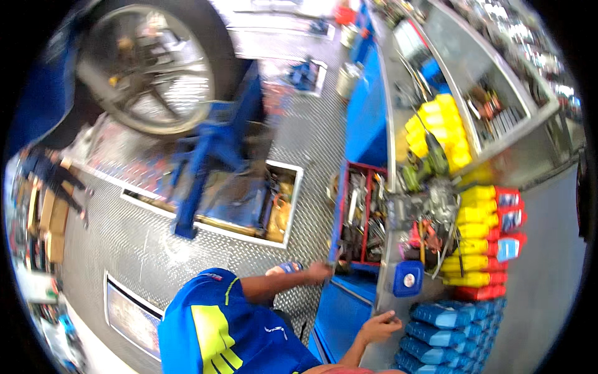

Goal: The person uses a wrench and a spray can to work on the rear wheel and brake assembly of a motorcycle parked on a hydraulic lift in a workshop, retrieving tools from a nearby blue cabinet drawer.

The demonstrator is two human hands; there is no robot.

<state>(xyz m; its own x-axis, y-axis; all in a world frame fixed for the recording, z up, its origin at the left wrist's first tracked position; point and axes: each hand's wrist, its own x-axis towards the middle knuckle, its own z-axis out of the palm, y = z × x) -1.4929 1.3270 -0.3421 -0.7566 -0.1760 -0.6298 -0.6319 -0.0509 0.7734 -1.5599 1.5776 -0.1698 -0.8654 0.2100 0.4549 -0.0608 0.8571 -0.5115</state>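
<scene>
My left hand (320,272) reaches out to the near corner of an open drawer (340,232) with a red inside. It is blurred, and I cannot tell whether it touches the drawer edge. Hand tools (356,206), silver and dark, fill the drawer's compartments. Over the metal bench top my right hand (380,327) hovers with its fingers loosely stretched, nothing plainly in them. Just beyond it sits a square blue tub (408,278) with a round label. Stacked blue bottles (433,327) lie to the right of that hand.
A green drill (436,156) and mixed tools crowd the bench. Yellow bottles with red ones (479,243) are stacked at its right. Ahead on the left, a car wheel (149,68) stands by a blue lift arm (202,168). A framed floor pit (283,206) lies nearby. Another person (53,171) is far left.
</scene>
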